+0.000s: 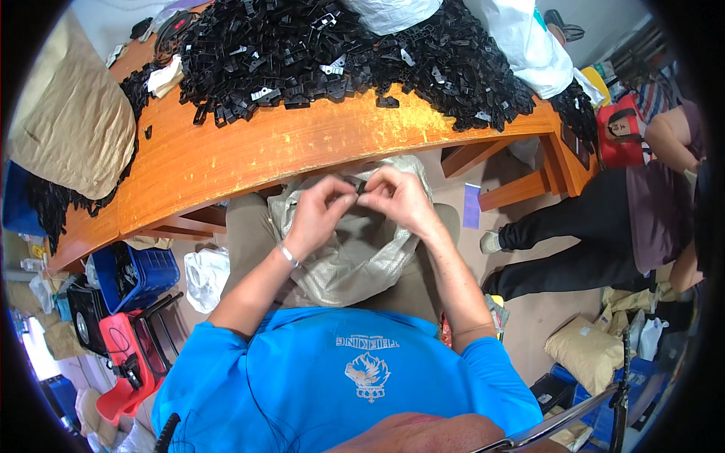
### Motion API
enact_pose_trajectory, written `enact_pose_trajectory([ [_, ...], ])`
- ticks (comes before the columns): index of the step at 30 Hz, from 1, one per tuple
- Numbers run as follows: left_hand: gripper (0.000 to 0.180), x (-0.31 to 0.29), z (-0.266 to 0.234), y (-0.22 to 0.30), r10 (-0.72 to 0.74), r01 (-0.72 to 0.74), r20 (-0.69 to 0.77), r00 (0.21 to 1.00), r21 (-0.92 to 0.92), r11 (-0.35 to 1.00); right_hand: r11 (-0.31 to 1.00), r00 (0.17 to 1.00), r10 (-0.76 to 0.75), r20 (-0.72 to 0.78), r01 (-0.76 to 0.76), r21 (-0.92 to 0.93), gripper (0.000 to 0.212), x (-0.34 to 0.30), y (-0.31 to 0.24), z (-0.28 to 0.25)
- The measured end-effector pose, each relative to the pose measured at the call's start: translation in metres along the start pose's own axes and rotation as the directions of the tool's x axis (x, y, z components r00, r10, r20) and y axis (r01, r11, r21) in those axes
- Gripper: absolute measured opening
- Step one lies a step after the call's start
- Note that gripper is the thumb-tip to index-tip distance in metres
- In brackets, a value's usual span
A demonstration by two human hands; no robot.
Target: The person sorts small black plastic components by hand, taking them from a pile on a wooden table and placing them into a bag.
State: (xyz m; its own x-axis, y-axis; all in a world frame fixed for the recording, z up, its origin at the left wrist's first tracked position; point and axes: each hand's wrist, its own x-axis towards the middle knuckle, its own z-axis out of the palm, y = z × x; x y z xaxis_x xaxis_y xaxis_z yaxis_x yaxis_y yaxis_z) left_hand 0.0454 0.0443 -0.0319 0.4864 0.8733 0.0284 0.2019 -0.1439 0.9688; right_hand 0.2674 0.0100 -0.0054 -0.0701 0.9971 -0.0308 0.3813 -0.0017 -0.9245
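Observation:
My left hand and my right hand meet above my lap, in front of the table's near edge. Between their fingertips they pinch a small black plastic part, mostly covered by the fingers. Below them an open whitish woven sack lies across my thighs, its mouth spread under both hands. On the wooden table ahead is a large heap of small black plastic parts, with a few silvery or white pieces among them. One black part rests just off the heap's front edge.
A brown paper sack leans at the table's left end, a white bag at its right. A blue crate and a red chair stand on the floor at left. Another person in dark trousers is close on the right.

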Motion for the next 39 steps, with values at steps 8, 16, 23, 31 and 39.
enact_pose_trajectory([
  [8, 0.026, 0.084, -0.072, 0.023, 0.602, -0.334, -0.212, 0.77, 0.67, 0.663, 0.712, 0.829, -0.437, -0.35, 0.081, -0.697, 0.033, 0.105, 0.011, -0.051],
  [16, 0.032, 0.143, -0.099, 0.01, 0.521, -0.14, -0.217, 0.826, 0.815, 0.562, 0.573, 0.884, -0.439, -0.162, 0.137, -0.808, 0.026, 0.13, 0.019, -0.048],
  [23, 0.02, 0.158, -0.101, 0.02, 0.455, -0.123, -0.145, 0.879, 0.852, 0.509, 0.759, 0.957, -0.214, -0.195, 0.037, -0.65, 0.023, 0.103, 0.01, -0.051],
  [31, 0.022, 0.134, -0.09, 0.026, 0.573, -0.219, -0.179, 0.8, 0.801, 0.557, 0.739, 0.977, -0.111, -0.18, -0.039, -0.672, 0.028, 0.093, 0.001, -0.055],
  [39, 0.034, 0.093, -0.043, 0.02, -0.233, 0.136, -0.147, 0.961, -0.484, 0.864, 0.772, 0.908, -0.361, -0.215, 0.161, -0.615, 0.032, 0.068, -0.014, -0.033],
])
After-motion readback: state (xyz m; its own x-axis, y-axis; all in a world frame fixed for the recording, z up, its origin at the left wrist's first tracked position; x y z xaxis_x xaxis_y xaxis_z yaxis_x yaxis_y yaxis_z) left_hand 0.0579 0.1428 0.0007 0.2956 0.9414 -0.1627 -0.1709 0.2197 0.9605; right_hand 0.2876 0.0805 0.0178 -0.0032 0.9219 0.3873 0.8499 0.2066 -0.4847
